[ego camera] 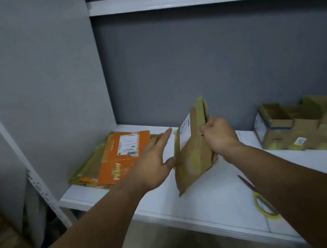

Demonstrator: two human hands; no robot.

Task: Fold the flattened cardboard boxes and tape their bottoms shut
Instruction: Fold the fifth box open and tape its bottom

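At the shelf, a flattened brown box is being gripped upright by the right hand; the left hand, straight-fingered, is being rested at its edge. Unfolding is likely being called for next.

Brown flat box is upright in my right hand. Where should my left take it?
Probably pinch the free left edge of the brown box, coming from the left: it is upright and tilted, and the right hand grips the opposite edge.
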